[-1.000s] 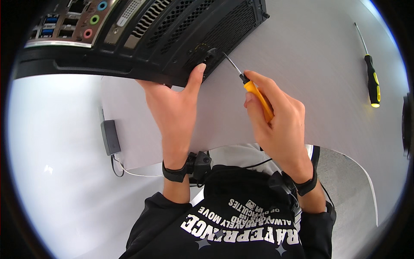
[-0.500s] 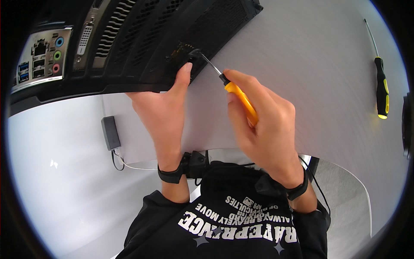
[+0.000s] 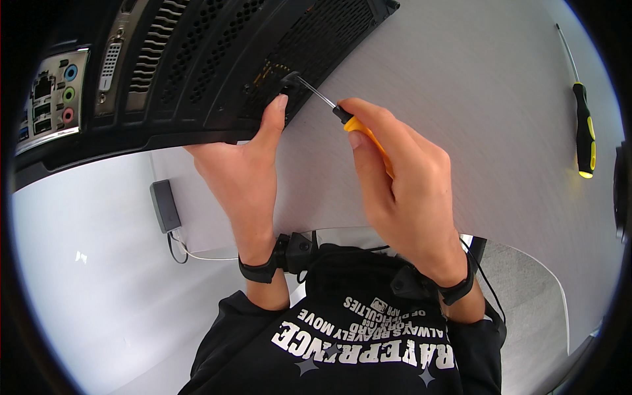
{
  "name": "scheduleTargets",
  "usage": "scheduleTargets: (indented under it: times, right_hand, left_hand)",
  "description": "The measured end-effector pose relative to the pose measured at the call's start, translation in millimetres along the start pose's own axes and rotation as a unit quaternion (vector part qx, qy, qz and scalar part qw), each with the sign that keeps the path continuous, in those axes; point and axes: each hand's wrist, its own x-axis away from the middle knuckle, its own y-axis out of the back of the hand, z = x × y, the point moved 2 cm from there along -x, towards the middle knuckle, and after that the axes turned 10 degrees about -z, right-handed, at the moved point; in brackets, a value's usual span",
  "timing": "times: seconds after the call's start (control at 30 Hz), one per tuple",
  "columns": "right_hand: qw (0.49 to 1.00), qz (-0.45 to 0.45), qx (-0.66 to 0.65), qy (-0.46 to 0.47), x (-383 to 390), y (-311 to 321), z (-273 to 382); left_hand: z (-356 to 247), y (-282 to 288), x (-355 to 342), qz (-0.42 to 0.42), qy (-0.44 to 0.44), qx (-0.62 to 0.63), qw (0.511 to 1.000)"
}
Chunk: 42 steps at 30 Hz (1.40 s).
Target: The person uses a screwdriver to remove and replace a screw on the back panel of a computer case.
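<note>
A black computer case (image 3: 224, 99) with ports, slot covers and vents fills the upper left. My left hand (image 3: 240, 174) grips its near edge, thumb up on the vented face and fingers hidden under or behind it. My right hand (image 3: 408, 191) is closed round a yellow-handled screwdriver (image 3: 368, 138), whose metal shaft reaches to a small dark fitting (image 3: 289, 79) on the case, just above my left thumb. Whether the tip is seated there is unclear.
A second black-and-yellow screwdriver (image 3: 584, 145) lies on the grey table (image 3: 500, 131) at the right. A dark power adapter (image 3: 164, 205) with cables is at the left. A dark object (image 3: 619, 191) shows at the far right rim. The curved front edge runs along my body.
The screwdriver and my right hand have moved left and up, bringing the tip from beside the case onto it. My left hand and the case appear somewhat further left.
</note>
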Motion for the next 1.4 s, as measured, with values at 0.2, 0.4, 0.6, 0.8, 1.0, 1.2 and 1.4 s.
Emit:
scheduleTargets:
  times: [0.2,0.4,0.6,0.8,1.0,1.2,1.4]
  right_hand:
    - [0.999,0.024,0.036,0.003,2,-2,-3]
    - [0.997,0.037,0.063,-0.016,6,-3,-1]
    - [0.989,0.073,0.123,-0.02,7,0,2]
    - [0.987,0.07,0.145,-0.019,6,4,5]
    - [0.982,0.056,0.177,0.013,8,6,1]
    - [0.98,0.045,0.191,0.021,11,5,-2]
    - [0.988,0.047,0.146,-0.003,6,10,-3]
  left_hand:
    - [6,0,0,0.009,-0.008,-0.001,1.0]
    - [8,0,0,0.018,-0.017,0.0,1.0]
    - [0,-4,4,-0.009,-0.026,-0.002,1.0]
    - [-3,-6,4,0.004,-0.041,0.006,0.999]
    - [-9,-9,6,0.007,-0.02,0.008,1.0]
    - [-8,-11,6,0.022,-0.051,-0.009,0.998]
    - [-9,-13,6,0.022,-0.019,-0.001,1.0]
